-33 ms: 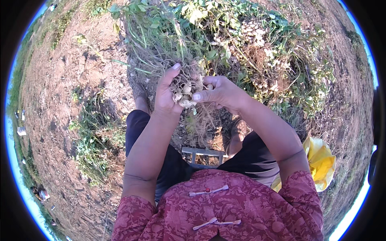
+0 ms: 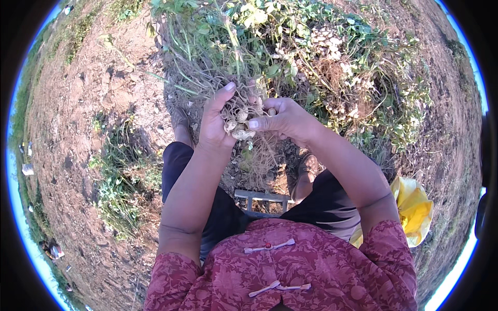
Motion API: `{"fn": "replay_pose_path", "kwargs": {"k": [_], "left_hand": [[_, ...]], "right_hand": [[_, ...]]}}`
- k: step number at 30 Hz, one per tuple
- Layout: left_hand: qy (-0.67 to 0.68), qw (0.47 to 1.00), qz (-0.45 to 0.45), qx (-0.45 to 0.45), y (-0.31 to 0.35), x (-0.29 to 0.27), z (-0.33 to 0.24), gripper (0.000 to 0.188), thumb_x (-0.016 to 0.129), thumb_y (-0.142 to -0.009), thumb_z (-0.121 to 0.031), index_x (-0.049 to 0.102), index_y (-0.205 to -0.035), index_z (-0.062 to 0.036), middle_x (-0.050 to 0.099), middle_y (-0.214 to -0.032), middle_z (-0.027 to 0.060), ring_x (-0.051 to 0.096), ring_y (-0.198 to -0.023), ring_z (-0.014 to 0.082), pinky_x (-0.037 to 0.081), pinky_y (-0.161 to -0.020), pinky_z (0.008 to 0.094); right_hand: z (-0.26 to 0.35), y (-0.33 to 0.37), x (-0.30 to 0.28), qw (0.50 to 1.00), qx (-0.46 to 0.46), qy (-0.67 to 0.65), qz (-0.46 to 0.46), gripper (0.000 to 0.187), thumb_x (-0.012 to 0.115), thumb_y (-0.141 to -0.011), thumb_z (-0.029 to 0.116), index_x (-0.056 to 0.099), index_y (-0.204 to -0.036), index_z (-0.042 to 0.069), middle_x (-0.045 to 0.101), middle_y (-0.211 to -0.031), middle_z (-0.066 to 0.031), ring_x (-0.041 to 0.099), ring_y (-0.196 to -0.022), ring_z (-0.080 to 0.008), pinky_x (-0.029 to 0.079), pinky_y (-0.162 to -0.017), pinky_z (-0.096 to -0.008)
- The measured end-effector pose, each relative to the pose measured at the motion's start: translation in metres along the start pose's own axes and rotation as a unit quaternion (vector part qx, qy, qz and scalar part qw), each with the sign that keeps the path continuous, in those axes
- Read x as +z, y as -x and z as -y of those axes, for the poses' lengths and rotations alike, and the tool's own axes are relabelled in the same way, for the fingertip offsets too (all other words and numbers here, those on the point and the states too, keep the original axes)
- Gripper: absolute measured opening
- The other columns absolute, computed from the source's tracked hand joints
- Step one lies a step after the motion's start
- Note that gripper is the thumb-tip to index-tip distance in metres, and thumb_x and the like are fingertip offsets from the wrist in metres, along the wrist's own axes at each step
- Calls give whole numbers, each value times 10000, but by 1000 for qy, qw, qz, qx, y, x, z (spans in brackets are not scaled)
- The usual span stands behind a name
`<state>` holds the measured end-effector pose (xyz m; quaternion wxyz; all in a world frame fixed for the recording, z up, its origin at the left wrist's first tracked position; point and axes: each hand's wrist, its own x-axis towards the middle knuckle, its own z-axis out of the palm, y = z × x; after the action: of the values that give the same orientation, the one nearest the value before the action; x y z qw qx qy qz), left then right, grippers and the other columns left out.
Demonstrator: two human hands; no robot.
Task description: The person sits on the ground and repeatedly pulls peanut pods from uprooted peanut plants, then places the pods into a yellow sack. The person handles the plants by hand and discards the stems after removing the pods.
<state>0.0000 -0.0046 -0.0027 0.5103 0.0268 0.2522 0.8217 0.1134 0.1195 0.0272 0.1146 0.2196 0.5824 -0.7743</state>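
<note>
A pulled-up peanut plant (image 2: 233, 49) hangs between my hands, its leafy stems pointing away from me. My left hand (image 2: 218, 119) is wrapped round its root end, thumb up along the left side. Pale peanuts (image 2: 241, 115) cluster among the roots between the two hands. From the right, my right hand (image 2: 288, 120) closes on peanuts at the cluster's edge, thumb pressed against them. Its other fingers are partly hidden behind the roots. Fine dry roots (image 2: 259, 155) trail on the ground below.
A heap of peanut plants (image 2: 363, 78) with pods showing lies ahead and to the right. More plants (image 2: 124, 181) lie on the soil at left. A yellow bag (image 2: 415, 212) stands by my right side. A low metal stool (image 2: 264, 197) shows between my legs.
The plant's leafy stems have shifted slightly to the right and the peanut cluster has tilted a little. Both hands keep nearly the same place and grip.
</note>
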Motion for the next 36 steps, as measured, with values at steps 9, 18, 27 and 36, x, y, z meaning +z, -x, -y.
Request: {"fn": "replay_pose_path", "kwargs": {"k": [9, 18, 27, 36], "left_hand": [[-31, 999, -14, 30, 2, 3, -3, 244, 581, -836, -146, 553, -1027, 3, 645, -826, 128, 654, -724, 209, 565, -635, 328], [-54, 994, -27, 87, -5, 0, 15, 215, 602, -831, -90, 541, -1026, -26, 632, -892, 123, 649, -772, 219, 566, -674, 349], [-9, 999, -22, -46, 7, 12, 0, 293, 515, -887, -237, 559, -1030, 15, 630, -865, 119, 634, -732, 237, 543, -682, 355], [-13, 984, 74, -163, 5, 5, -16, 279, 533, -863, -219, 554, -1011, 16, 631, -850, 116, 629, -628, 209, 546, -513, 330]], "right_hand": [[-2, -3, -8, 986, -71, 144, -53, 346, 757, -734, 312, 644, -949, 64, 560, -671, 38, 476, -571, -25, 353, -488, -185], [-25, -14, -5, 949, -204, 192, -142, 413, 755, -729, 351, 641, -908, -3, 563, -668, 9, 481, -607, -55, 416, -561, -224], [-2, -1, -14, 947, -200, 253, 3, 235, 739, -739, 224, 646, -860, 45, 588, -652, -16, 487, -599, -68, 432, -590, -254], [-19, -3, -44, 801, -318, 487, 143, 142, 694, -749, 141, 611, -810, 44, 574, -638, -41, 583, -588, -119, 420, -492, -279]]}}
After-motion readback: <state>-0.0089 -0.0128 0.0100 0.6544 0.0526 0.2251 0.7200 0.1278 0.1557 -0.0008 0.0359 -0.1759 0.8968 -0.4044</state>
